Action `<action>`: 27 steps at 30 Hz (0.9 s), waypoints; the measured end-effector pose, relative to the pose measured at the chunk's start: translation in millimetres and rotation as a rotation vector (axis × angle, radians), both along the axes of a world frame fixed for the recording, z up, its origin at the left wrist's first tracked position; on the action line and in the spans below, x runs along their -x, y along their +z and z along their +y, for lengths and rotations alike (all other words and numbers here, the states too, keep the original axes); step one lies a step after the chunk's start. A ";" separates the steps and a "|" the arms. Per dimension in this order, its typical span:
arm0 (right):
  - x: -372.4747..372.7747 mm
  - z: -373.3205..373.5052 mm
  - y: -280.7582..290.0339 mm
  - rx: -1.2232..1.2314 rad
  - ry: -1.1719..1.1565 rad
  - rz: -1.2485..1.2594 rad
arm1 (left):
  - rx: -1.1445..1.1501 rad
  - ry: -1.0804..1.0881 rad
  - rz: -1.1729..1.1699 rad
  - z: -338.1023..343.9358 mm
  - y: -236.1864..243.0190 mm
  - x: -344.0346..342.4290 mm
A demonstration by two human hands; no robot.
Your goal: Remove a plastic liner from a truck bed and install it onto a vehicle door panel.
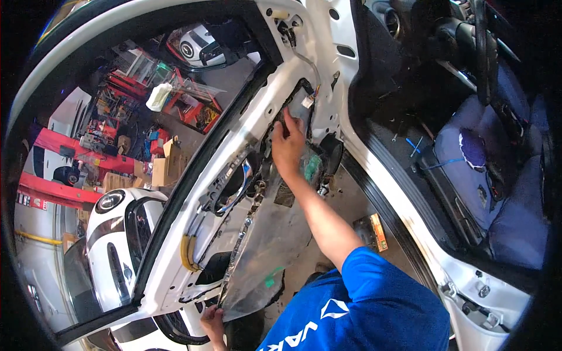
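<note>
My right hand (288, 143) is high on the open white car door (178, 254), index finger raised and thumb bent, gripping the upper edge of a translucent plastic sheet (254, 257) along a dark sealant line. At lower left, my left hand (213, 319) pinches the sheet's bottom corner. The sheet has green patches and hangs along the inner door panel. Beside it are a handle mechanism (231, 178), yellow-sleeved cables (188, 251) and a wire connector (307, 100) near the top.
The car's doorway, with a grey seat (492, 187) and tools (413, 146) on the dark floor, is at right. A small box (377, 231) lies on the ground below. Through the window are white cars (111, 251), a red lift beam (58, 143) and cardboard boxes (167, 164).
</note>
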State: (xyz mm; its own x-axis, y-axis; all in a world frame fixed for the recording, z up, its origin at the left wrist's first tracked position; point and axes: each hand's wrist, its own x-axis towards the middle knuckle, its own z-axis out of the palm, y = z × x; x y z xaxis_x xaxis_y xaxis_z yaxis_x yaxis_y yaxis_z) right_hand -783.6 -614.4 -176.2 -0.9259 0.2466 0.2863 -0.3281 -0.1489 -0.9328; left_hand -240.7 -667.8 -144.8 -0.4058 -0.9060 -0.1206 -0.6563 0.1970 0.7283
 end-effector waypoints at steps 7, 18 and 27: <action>-0.5 16.8 -0.6 -0.102 0.070 0.156 | -0.020 -0.008 -0.073 -5.1 -6.5 5.5; 9.1 25.4 -1.4 0.153 0.370 -0.089 | 0.004 -0.052 -0.062 -13.1 -16.7 -6.4; 26.8 42.6 -15.3 -0.197 0.410 0.181 | -0.027 -0.061 -0.022 -21.2 -31.0 -26.0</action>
State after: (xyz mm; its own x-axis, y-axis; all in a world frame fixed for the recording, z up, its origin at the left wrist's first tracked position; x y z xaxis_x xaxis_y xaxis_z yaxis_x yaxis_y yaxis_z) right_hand -810.5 -571.8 -191.6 -0.8663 -0.2031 0.4563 -0.4389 -0.1265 -0.8896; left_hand -214.7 -689.0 -175.8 -0.4569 -0.8761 -0.1538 -0.6593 0.2175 0.7197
